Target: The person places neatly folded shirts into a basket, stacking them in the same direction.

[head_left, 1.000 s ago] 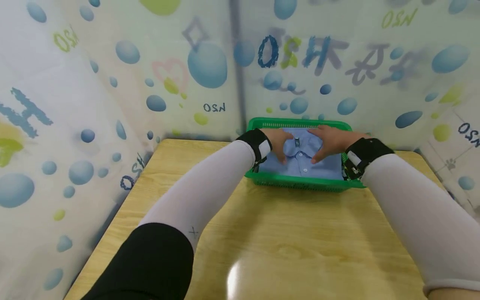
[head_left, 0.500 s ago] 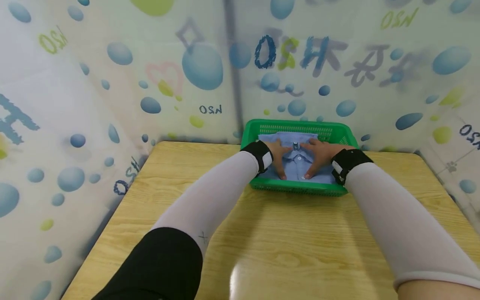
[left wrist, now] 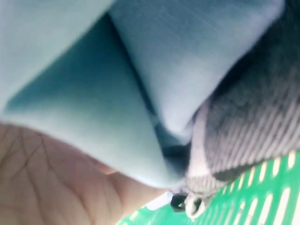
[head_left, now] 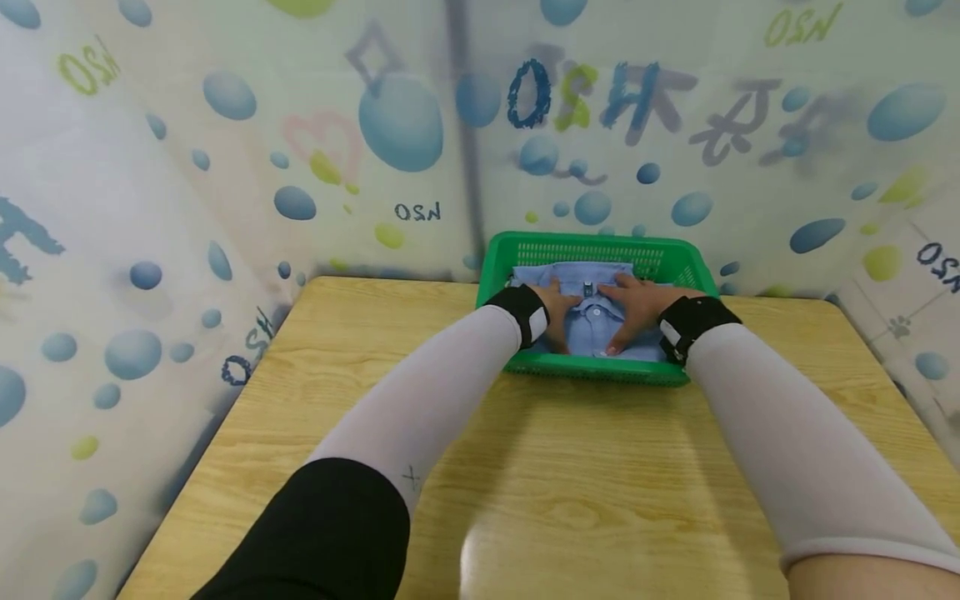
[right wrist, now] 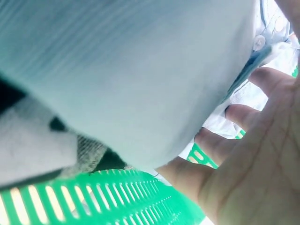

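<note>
A folded light-blue button-up shirt (head_left: 592, 329) lies in a green plastic basket (head_left: 600, 371) at the back of the table. My left hand (head_left: 552, 312) rests on the shirt's left part with thumb and fingers spread. On the right part lies my right hand (head_left: 641, 308), fingers also spread, near the collar. In the left wrist view the palm (left wrist: 51, 178) is against the shirt's folded edge (left wrist: 93, 108). The right wrist view has the fingers (right wrist: 218, 145) along the shirt's edge (right wrist: 154, 93).
Beside and under the shirt are grey striped cloth (left wrist: 253, 108) and dark-and-pale patterned cloth (right wrist: 91, 152). The basket's slotted wall (right wrist: 108, 197) stands close to both hands. Behind it rises a patterned wall covering (head_left: 420, 125); the wooden table (head_left: 570, 467) extends toward me.
Both hands have moved toward the basket's near side, and the shirt has shifted with them, so its far edge and the basket's back right corner now show. The last half second brings little movement.
</note>
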